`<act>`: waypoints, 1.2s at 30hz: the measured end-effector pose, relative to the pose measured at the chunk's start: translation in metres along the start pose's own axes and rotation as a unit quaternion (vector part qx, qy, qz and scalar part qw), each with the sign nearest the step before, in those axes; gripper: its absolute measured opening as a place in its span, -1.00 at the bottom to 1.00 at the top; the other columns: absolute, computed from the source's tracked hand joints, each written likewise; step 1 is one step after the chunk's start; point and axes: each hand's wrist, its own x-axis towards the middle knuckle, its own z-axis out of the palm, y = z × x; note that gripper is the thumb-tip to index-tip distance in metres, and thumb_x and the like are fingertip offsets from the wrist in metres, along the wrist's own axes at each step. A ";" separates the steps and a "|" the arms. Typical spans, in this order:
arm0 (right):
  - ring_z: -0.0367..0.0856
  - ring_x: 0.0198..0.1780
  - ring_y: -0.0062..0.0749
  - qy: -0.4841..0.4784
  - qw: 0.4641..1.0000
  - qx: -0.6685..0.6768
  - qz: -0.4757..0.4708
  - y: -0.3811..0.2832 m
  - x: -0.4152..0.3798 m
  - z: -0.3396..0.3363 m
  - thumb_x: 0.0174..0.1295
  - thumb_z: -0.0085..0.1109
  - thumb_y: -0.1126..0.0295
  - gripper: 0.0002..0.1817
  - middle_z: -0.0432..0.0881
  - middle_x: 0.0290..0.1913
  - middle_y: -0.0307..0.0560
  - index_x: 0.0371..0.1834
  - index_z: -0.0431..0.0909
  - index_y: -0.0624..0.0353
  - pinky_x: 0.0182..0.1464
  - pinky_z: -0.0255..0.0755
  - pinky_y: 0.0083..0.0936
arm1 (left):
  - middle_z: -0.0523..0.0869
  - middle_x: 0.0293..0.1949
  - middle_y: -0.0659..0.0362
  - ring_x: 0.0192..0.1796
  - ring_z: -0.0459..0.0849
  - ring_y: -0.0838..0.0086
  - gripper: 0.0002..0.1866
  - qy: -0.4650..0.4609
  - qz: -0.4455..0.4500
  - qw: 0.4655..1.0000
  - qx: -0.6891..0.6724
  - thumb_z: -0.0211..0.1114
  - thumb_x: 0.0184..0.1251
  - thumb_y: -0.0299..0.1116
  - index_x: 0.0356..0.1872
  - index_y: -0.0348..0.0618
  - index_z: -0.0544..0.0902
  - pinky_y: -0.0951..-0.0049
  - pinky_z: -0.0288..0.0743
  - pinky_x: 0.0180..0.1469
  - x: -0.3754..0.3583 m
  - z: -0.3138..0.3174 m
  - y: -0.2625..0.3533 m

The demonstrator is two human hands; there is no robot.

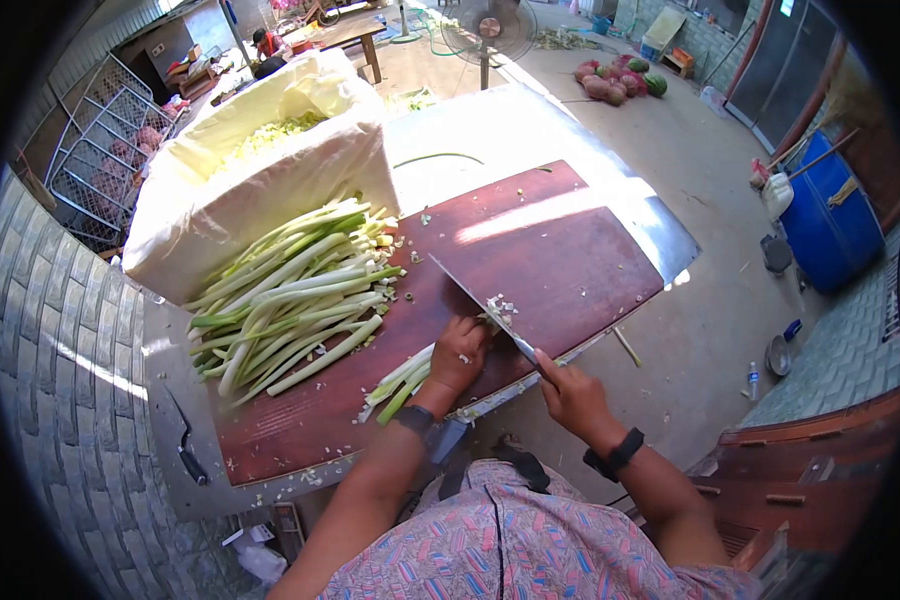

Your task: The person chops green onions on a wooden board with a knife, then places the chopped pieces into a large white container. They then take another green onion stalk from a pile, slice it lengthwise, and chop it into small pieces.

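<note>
My right hand [573, 400] grips the handle of a long knife [475, 302], whose blade slants up and left over the reddish-brown cutting board [550, 262]. Close to the blade, my left hand [458, 355] is closed over a small bunch of green onions [402, 383], pressing them to the board near its front edge. Their leafy ends stick out to the left of my wrist. Small chopped bits [501, 308] lie against the blade's far side. A big heap of whole green onions [295, 290] covers the board's left part.
A cloth-lined bin [260, 190] with chopped greens stands behind the heap. Another knife [185, 440] lies on the metal table at the left. Beyond are a fan [488, 28], net sacks with melons [615, 80] and a blue barrel [830, 215]. A person crouches far back.
</note>
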 end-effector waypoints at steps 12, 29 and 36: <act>0.58 -0.44 -0.07 -0.007 1.000 -0.022 0.005 -0.028 -0.026 -0.043 0.14 0.26 0.43 -0.49 0.57 -0.48 0.00 0.23 0.53 0.03 -0.40 0.46 -0.21 | 0.63 -0.24 0.07 -0.13 0.59 0.12 -0.90 0.028 0.027 0.999 0.010 0.26 0.07 -0.50 -0.35 -0.19 0.64 0.22 0.53 -0.09 0.002 0.003 0.002; 0.61 -0.44 -0.04 0.059 0.997 0.038 0.005 0.002 0.014 0.020 0.17 0.25 0.41 -0.48 0.58 -0.47 0.04 0.26 0.50 -0.01 -0.40 0.48 -0.20 | 0.61 -0.24 0.08 -0.15 0.56 0.12 -0.86 0.008 0.007 1.000 -0.007 0.29 0.01 -0.53 -0.34 -0.15 0.62 0.18 0.50 -0.11 0.002 0.000 0.003; 0.57 -0.51 -0.07 0.030 0.998 -0.002 -0.047 -0.014 -0.023 -0.029 0.18 0.25 0.38 -0.48 0.51 -0.54 -0.01 0.27 0.49 -0.06 -0.48 0.45 -0.20 | 0.61 -0.26 0.07 -0.12 0.57 0.06 -0.89 0.036 0.021 0.999 0.003 0.28 0.03 -0.51 -0.36 -0.13 0.62 0.16 0.50 -0.05 0.003 0.003 0.004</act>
